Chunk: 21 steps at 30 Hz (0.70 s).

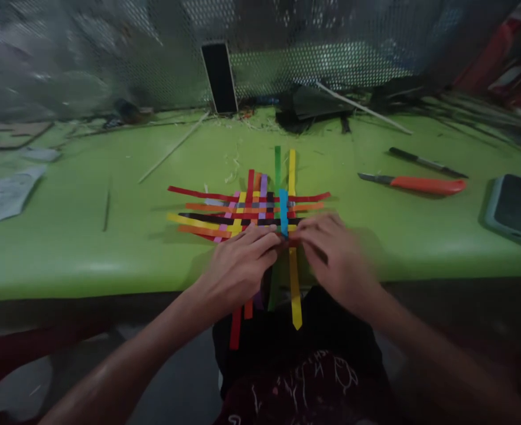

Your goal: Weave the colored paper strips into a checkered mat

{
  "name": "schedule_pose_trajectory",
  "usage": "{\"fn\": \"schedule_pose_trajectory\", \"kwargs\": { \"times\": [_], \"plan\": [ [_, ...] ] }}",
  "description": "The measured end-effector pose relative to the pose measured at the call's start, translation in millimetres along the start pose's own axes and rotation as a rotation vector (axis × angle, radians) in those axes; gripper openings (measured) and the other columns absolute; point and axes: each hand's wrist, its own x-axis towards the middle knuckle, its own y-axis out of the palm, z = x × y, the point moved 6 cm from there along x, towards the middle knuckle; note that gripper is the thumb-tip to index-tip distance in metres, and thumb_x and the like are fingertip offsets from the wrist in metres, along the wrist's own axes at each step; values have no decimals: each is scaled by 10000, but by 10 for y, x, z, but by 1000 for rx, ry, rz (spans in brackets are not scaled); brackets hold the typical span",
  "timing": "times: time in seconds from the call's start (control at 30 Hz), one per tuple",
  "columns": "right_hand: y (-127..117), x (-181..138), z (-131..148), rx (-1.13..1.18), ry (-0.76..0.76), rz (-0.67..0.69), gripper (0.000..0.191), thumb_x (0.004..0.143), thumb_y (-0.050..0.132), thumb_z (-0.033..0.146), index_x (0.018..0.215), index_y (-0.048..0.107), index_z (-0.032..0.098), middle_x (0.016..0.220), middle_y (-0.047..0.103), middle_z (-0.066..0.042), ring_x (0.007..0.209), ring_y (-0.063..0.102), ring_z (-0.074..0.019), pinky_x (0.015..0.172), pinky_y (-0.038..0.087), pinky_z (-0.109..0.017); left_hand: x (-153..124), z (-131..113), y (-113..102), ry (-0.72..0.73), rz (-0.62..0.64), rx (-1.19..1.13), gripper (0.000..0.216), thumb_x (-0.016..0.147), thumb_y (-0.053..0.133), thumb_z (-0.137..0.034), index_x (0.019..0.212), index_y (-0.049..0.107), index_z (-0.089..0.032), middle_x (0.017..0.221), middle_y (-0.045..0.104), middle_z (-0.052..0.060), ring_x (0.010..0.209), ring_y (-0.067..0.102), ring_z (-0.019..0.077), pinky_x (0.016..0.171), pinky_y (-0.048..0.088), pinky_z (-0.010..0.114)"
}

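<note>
A perforated screen (313, 62) stands behind the green work surface (87, 254). A dark rectangular panel (220, 77) stands upright, slightly tilted, before the screen. Black sheet scraps (316, 103) lie to its right, beneath a pale rod (364, 108). At right, a black-handled knife (426, 162) lies just beyond a red-handled knife (426, 185); a rounded rectangular device (520, 203) lies near both. A pale sheet (10, 195) lies at far left.

Green table (87, 254) | woven strips (261, 206) | orange-handled knife (426, 185) | black-handled knife (425, 162)
</note>
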Motion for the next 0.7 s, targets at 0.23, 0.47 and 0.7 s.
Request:
{"fn": "schedule_pose_trajectory", "kwargs": {
  "times": [0.23,0.47,0.7],
  "plan": [
    [71,-285,192,-233,-200,1,315,1001,457,45,1186,711,21,1151,752,-172,1057,643,-278,928,541,-421,-31,60,28,-63,70,-27,368,1057,424,-116,1341,655,-154,1431,634,88,1333,579,258,1128,533,433],
    [59,-312,219,-361,-241,-1,347,1015,431,52,1230,700,13,1205,747,-173,1069,630,-276,942,496,-404,-67,121,58,-39,70,-55,463,1008,423,-53,1428,591,-148,1499,613,80,1414,548,205,1247,414,417],
    [129,-326,227,-389,-201,27,357,1015,436,66,1280,674,44,1196,739,-159,1072,614,-270,992,476,-419,-81,108,80,-9,49,-1,431,1045,400,-77,1432,581,-136,1485,631,69,1412,553,212,1235,426,394]
  ]
}}
